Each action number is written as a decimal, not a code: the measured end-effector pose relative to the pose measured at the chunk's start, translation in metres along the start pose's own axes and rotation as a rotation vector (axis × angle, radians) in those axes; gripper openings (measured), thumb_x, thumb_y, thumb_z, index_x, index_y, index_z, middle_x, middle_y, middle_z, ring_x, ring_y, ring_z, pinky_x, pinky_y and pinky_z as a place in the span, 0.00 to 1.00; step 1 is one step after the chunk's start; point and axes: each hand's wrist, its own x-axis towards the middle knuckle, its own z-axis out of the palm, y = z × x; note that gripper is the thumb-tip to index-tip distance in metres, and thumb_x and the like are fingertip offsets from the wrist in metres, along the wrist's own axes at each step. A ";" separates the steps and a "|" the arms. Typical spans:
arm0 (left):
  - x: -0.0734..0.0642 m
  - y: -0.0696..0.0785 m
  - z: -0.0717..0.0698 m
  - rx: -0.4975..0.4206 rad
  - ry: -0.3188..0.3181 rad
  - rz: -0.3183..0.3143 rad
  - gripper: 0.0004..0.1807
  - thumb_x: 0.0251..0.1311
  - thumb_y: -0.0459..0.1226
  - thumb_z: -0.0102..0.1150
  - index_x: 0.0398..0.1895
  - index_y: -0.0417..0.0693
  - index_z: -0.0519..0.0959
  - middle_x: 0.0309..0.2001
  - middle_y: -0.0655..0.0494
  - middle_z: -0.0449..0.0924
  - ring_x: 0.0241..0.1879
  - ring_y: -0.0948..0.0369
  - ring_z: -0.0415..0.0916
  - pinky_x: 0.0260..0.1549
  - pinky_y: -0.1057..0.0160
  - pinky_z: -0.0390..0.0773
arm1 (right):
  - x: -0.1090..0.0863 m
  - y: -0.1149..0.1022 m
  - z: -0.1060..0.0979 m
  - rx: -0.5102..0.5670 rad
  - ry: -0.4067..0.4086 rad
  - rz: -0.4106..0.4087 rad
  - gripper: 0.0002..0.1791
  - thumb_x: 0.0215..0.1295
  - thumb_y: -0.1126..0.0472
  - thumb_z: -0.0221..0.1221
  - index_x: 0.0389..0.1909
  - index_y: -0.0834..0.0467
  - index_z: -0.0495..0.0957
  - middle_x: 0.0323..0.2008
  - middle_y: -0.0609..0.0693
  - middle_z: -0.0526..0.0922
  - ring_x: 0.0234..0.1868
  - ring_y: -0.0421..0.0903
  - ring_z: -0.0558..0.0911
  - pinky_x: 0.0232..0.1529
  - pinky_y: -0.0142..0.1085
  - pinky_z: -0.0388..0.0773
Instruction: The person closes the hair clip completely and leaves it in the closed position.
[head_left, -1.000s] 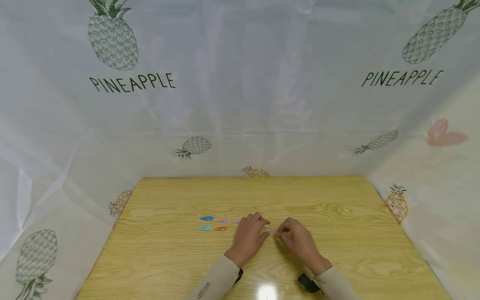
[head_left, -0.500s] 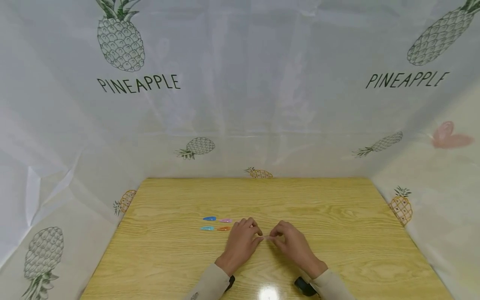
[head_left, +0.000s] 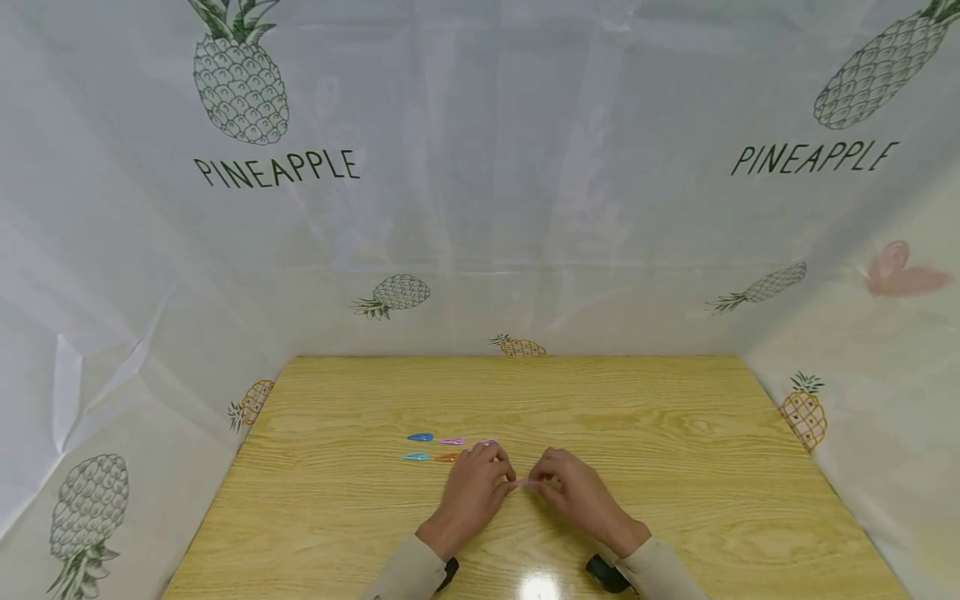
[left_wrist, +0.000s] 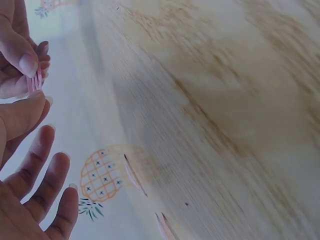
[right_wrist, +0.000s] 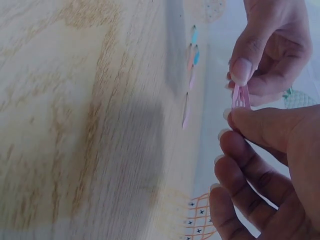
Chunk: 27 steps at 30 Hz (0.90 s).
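Note:
Both hands hold one pink snap hair clip [right_wrist: 241, 96] between them, lifted off the table. My left hand [head_left: 472, 487] pinches one end between thumb and forefinger. The other end is pinched by my right hand [head_left: 577, 493] in the same way; its remaining fingers are loosely bent in the right wrist view. Beyond the left hand lie more hair clips: a blue clip [head_left: 421, 437], a pink clip [head_left: 452, 441], a light blue clip [head_left: 416, 457] and an orange clip [head_left: 447, 457] partly covered by that hand. Another pinkish clip [head_left: 489, 442] shows just past its knuckles.
The wooden table [head_left: 675, 417] carries the clips left of centre. A white curtain [head_left: 480, 208] with pineapple prints encloses its back and sides. Black wrist straps show at both sleeves. A bright light reflection lies near the front.
Both hands have drawn nearer to the person and slightly left, with the pink hair clip still between them. The clips on the table stay in place; the head view has shifted slightly.

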 end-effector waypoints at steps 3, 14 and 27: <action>-0.002 -0.002 -0.001 -0.019 -0.016 -0.003 0.03 0.64 0.41 0.75 0.33 0.57 0.90 0.44 0.64 0.79 0.54 0.59 0.79 0.51 0.57 0.79 | 0.000 -0.001 0.000 0.015 -0.011 -0.027 0.04 0.66 0.65 0.72 0.34 0.54 0.88 0.34 0.37 0.82 0.39 0.34 0.80 0.41 0.34 0.83; -0.008 -0.010 -0.004 -0.081 -0.037 0.035 0.03 0.62 0.39 0.76 0.32 0.58 0.89 0.44 0.66 0.79 0.54 0.61 0.78 0.48 0.60 0.78 | 0.000 -0.004 -0.001 0.048 -0.070 -0.095 0.04 0.70 0.66 0.69 0.35 0.54 0.87 0.37 0.42 0.84 0.42 0.37 0.81 0.42 0.36 0.84; -0.013 -0.016 -0.004 -0.091 -0.025 0.123 0.06 0.58 0.39 0.79 0.30 0.58 0.88 0.42 0.67 0.78 0.42 0.66 0.73 0.40 0.68 0.67 | -0.001 -0.001 0.001 0.104 -0.051 -0.253 0.07 0.68 0.68 0.69 0.38 0.52 0.85 0.37 0.41 0.85 0.39 0.37 0.78 0.41 0.33 0.81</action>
